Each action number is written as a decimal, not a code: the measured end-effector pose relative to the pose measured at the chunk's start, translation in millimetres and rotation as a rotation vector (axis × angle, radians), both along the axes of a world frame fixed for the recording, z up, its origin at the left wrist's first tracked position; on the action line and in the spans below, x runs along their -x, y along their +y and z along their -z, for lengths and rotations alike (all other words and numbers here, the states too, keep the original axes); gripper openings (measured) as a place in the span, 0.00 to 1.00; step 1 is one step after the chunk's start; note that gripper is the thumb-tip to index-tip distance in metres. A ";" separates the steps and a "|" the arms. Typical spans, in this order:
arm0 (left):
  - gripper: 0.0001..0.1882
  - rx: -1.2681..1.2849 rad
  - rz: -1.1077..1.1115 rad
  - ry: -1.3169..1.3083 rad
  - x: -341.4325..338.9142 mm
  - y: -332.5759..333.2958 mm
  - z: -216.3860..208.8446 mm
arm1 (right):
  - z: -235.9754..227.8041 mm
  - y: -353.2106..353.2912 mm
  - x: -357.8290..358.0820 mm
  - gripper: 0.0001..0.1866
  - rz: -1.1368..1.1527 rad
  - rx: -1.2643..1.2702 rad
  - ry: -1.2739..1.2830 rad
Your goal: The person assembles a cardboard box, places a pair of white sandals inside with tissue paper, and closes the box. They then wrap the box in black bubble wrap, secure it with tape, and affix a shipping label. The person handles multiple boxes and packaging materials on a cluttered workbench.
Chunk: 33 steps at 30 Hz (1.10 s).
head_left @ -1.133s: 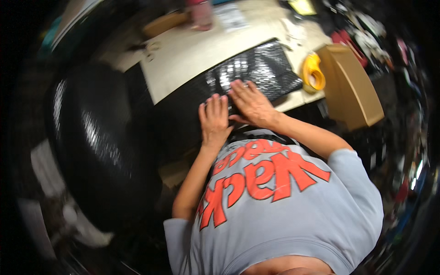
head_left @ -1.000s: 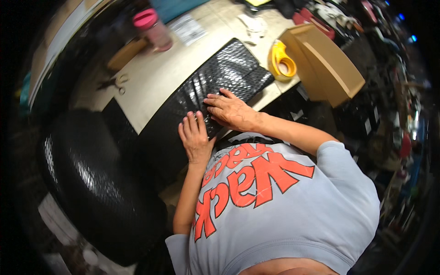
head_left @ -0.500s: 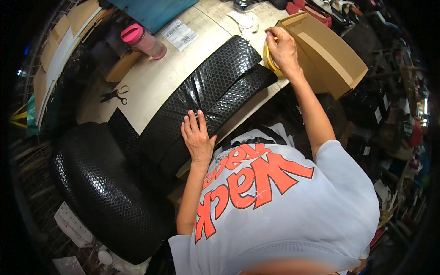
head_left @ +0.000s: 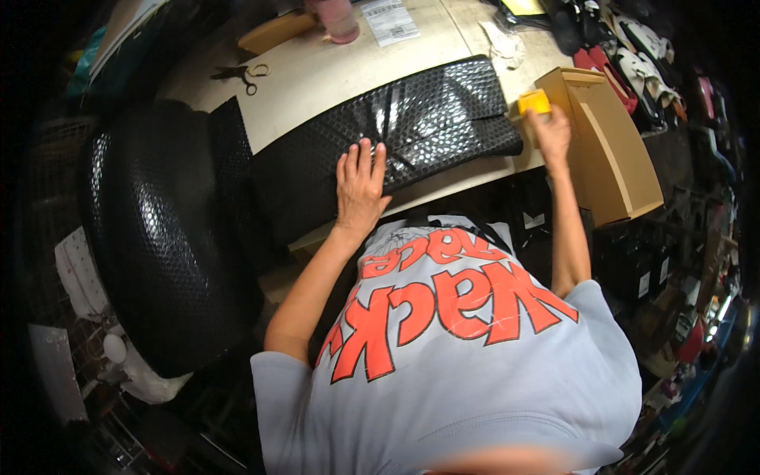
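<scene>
In the head view, with the clock face centred on the frame, a long, flat bundle of black bubble wrap (head_left: 443, 103) is lying across the pale tabletop (head_left: 317, 87) at 12 o'clock. Its right end is pointing toward 1 o'clock. The left hand (head_left: 361, 186) is resting palm down on the near side of the bundle, between 11 and 12 o'clock; its fingers are extending straight and are gripping nothing. At 2 o'clock, the right hand (head_left: 552, 136) is clamping its fingers on a yellow tape dispenser (head_left: 533, 101), just beyond the bundle's right end. An open brown cardboard box (head_left: 625, 158) is standing just beside the right hand, on its outer side. A large, glossy black bubble-wrap roll (head_left: 158, 229) is occupying 9 o'clock. Dark-bladed scissors (head_left: 245, 75) are lying between 10 and 11 o'clock. A white printed sheet (head_left: 389, 22) is lying at 12 o'clock, beyond the bundle, with a pink bottle (head_left: 339, 20) standing just beside it.
</scene>
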<state>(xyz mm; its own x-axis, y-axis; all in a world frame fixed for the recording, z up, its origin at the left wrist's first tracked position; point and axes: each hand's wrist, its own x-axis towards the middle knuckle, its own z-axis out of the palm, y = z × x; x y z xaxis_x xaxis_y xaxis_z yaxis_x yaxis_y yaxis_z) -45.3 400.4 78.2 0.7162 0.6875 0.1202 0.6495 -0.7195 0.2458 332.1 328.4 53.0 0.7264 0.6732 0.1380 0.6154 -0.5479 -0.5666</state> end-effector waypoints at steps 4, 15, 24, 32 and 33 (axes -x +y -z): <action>0.50 -0.073 -0.006 0.019 -28.0 5.8 3.7 | -102.7 15.9 33.3 0.13 -0.015 -0.531 0.516; 0.55 0.029 0.001 -0.268 -53.0 11.9 11.0 | -127.9 109.4 171.3 0.19 -0.349 -0.654 0.823; 0.43 -0.123 -0.026 -0.180 -50.4 13.1 12.6 | -98.1 71.3 186.4 0.20 -0.338 -0.343 0.705; 0.45 -0.137 -0.028 -0.085 -55.8 13.7 8.9 | -124.2 -94.6 184.0 0.16 -0.126 -0.282 1.045; 0.48 -0.125 -0.027 -0.111 -56.3 13.3 6.3 | -115.7 -104.4 184.7 0.17 -0.075 -0.258 1.126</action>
